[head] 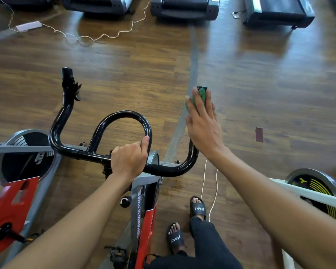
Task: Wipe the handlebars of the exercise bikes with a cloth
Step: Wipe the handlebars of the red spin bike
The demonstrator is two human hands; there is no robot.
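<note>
Head view, wood floor, treadmills beyond, loose cable, left hand gripping handlebar, right hand flat, pressing green cloth on it

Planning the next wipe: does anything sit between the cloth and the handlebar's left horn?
Yes: the left hand grips the centre loop, on the handlebar path from the cloth under the right hand to the left horn.

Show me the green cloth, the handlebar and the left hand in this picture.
green cloth (201,95): head view, on the fold showing between the fingers.
handlebar (124,114): head view, top of the centre loop.
left hand (128,161): head view, back of the hand.
</note>
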